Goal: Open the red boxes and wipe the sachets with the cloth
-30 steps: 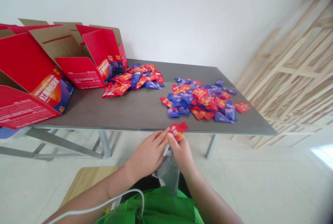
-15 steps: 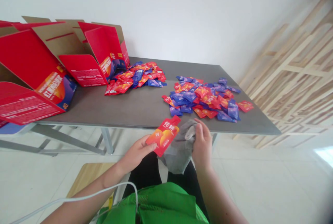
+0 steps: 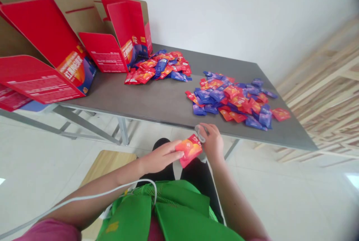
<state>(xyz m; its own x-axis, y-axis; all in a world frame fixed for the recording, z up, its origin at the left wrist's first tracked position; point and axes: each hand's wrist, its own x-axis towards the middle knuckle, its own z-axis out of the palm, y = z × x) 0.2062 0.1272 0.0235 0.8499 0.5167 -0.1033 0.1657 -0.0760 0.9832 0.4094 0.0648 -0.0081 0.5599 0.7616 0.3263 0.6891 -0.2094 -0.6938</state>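
I hold one red-and-orange packet (image 3: 188, 151) in my left hand (image 3: 162, 155), thumb and fingers closed on its lower left side, printed face up. It is above my lap, just short of the near edge of the table (image 3: 157, 101). My right hand (image 3: 214, 144) has its fingers curled around a bunched grey cloth (image 3: 199, 133) beside the packet's top end; whether cloth and packet touch, I cannot tell.

In my judgement, good handling calls for a light pinch at the packet's edge, the face kept flat, and the cloth gathered clear of my fingertips.

Containers: red cartons (image 3: 35, 31) stand at the table's left with flaps raised; I cannot see their contents. One mixed heap of red and blue packets (image 3: 168, 67) lies against the cartons; a second heap (image 3: 237, 101) lies loose at the right.
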